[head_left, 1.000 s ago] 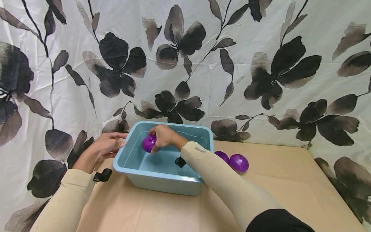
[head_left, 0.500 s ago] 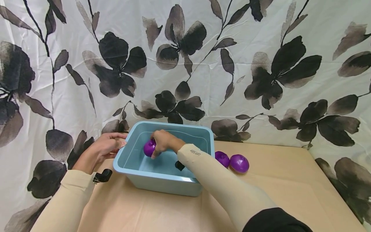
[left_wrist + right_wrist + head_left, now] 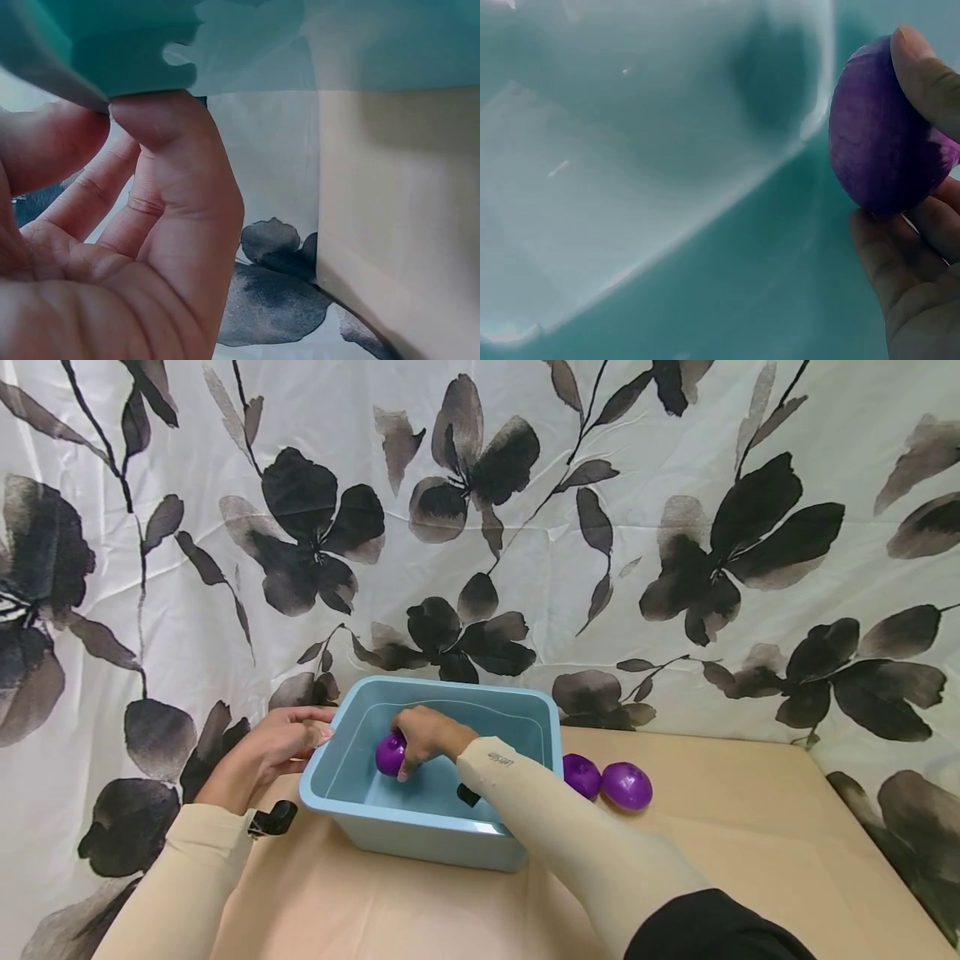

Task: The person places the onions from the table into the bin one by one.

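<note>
At the far left, the left hand (image 3: pixel 273 752) rests at the left rim of the light blue tub (image 3: pixel 390 814). Its grip is closed on that rim: the left wrist view shows the thumb (image 3: pixel 161 127) pressed up under the lip of the tub with the other fingers curled beside it. A cream sleeve (image 3: pixel 180 885) covers the forearm, and a small black clip (image 3: pixel 273 818) sits at the wrist, just beside the tub's near left corner.

The tub stands on the tan worktop (image 3: pixel 735 860), close to the floral curtain (image 3: pixel 675 527) hanging behind it.

Inside the tub, toward its left half, the right hand (image 3: pixel 423 739) reaches down over a purple ball (image 3: pixel 390 753). This grip is curled round the ball, the fingers closed over its top and side. In the right wrist view the ball (image 3: pixel 885 135) is pinched between a fingertip above and the fingers below, low against the tub's pale inner wall (image 3: pixel 630 187). Whether the ball touches the tub's floor cannot be told. The right forearm crosses the tub's near right rim.

To the right of the tub, 2 more purple balls lie on the worktop: the first (image 3: pixel 581 775) just beside the tub's right wall, the second (image 3: pixel 626 786) touching it or nearly so.
</note>
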